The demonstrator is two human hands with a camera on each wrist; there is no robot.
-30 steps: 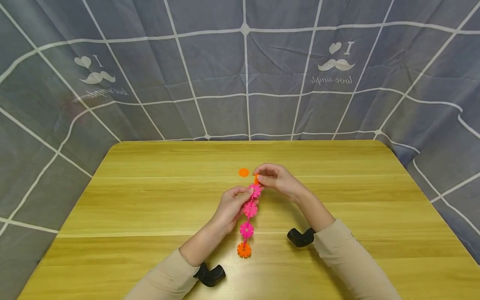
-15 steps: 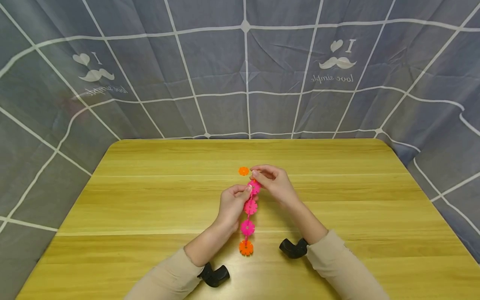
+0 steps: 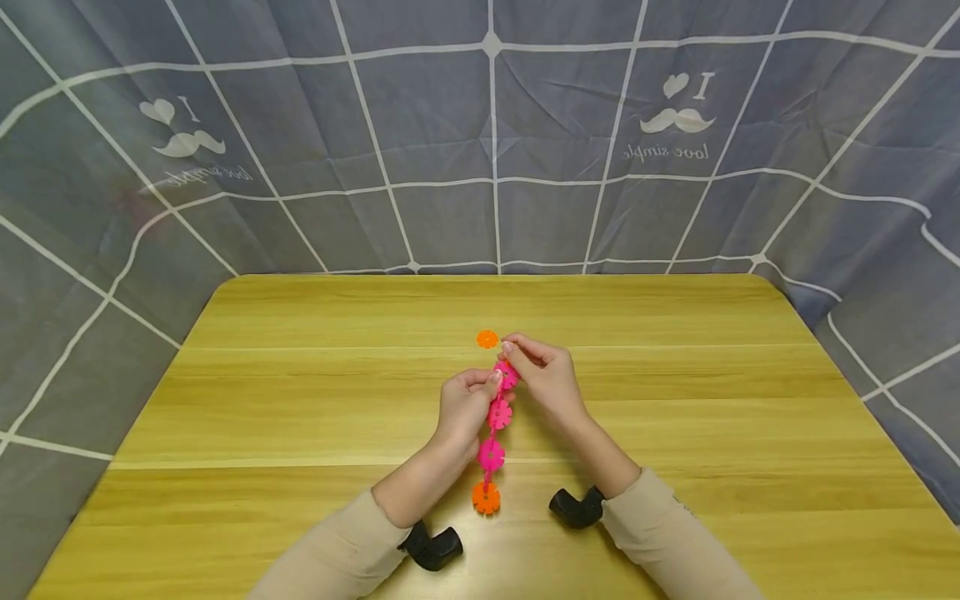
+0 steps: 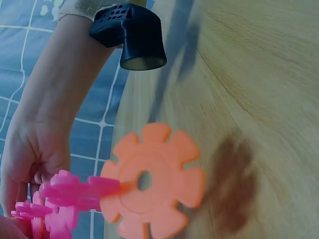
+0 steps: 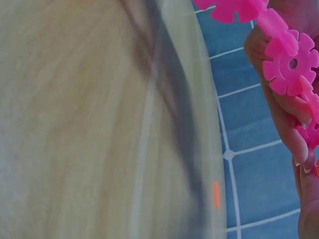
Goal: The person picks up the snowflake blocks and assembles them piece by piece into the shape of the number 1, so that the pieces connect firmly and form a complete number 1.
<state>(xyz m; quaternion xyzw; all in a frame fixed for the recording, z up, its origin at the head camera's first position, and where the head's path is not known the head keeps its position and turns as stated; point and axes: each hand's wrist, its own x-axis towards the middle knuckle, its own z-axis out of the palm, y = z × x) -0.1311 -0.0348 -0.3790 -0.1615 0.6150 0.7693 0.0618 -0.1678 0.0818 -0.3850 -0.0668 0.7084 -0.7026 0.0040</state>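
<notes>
A chain of notched plastic discs, pink (image 3: 491, 455) with an orange disc (image 3: 486, 498) at its near end, hangs from my left hand (image 3: 463, 407). Thumb and fingers of that hand pinch the chain at its far pink disc (image 3: 507, 375). My right hand (image 3: 553, 382) pinches a small orange disc (image 5: 317, 167) right at that pink disc's far edge; the fingers hide most of it. In the left wrist view the near orange disc (image 4: 167, 199) looms large, with pink discs (image 4: 75, 191) linked behind it.
One loose orange disc (image 3: 487, 339) lies flat on the wooden table (image 3: 300, 375), just beyond the hands. Black wrist-worn devices (image 3: 433, 548) sit below both sleeves. A grey checked curtain (image 3: 450, 142) surrounds the table's back and sides.
The right hand has brought its orange disc against the far pink disc, and its fingers now cover most of it. The right forearm has swung inward to the left. The left hand keeps its pinch.
</notes>
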